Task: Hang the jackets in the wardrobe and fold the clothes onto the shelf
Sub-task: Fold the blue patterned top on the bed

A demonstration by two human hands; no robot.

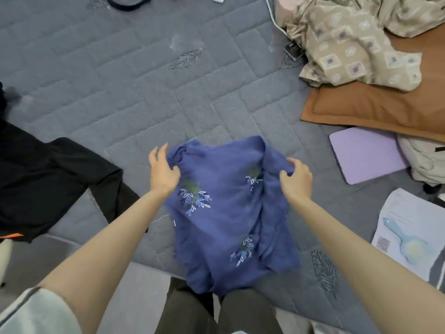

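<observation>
A blue garment with embroidered leaf motifs (226,213) hangs crumpled over the near edge of a grey quilted bed (134,75). My left hand (162,172) pinches its upper left edge between thumb and fingers. My right hand (297,180) grips the upper right edge, fingers curled into the cloth. The lower part of the garment drapes down over my legs. A black garment with an orange trim (48,186) lies spread at the left edge of the bed.
At the right lie a brown pillow (375,109), a beige patterned cloth (356,42), a lilac board (366,155) and papers with a blue hairbrush (407,239). A black cord (127,3) and a white cable (271,13) lie at the far side.
</observation>
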